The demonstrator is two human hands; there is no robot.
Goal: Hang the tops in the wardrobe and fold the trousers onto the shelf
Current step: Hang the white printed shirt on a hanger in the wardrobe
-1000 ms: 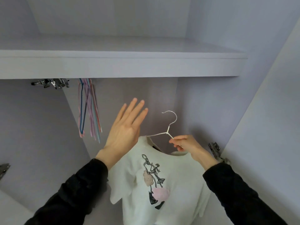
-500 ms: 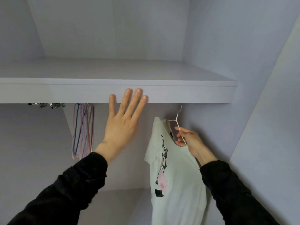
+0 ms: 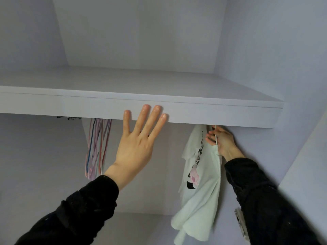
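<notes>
Right hand: the right hand (image 3: 221, 141) is raised just under the front edge of the shelf, its fingers curled around the thin white wire of a hanger (image 3: 216, 137), which crosses the palm as a near-vertical line.
Right-hand grip: closed on the wire, fingertips pointing left toward the shirt; the thumb is not clearly seen.
Hanger: only a short length of wire shows, running from the shelf's lower edge down through the hand; its hook is hidden behind the shelf front, so whether it is on a rail cannot be told.
White T-shirt: the white T-shirt (image 3: 200, 177) hangs from the hanger directly below and left of the right hand, touching it at the collar, turned edge-on and bunched, with a black and pink printed figure on the side that faces left.
T-shirt hem: it flares loosely at the bottom, beside the right sleeve.
Left hand: the left hand (image 3: 138, 147) is open, fingers straight and spread, back of the hand to the camera.
Left-hand contact: the fingertips overlap the front face of the shelf (image 3: 70, 106); whether they press on it cannot be told.
Gap between hands: the left hand is well apart from the T-shirt.
Sleeves: both arms wear black sleeves (image 3: 85, 209).
Spare hangers: a bunch of coloured hangers (image 3: 98, 147), pink, purple and blue, hangs under the shelf left of the left hand.
Wardrobe: pale lilac walls (image 3: 265, 50).
Hinge: a metal hinge (image 3: 240, 221) on the right side panel.
</notes>
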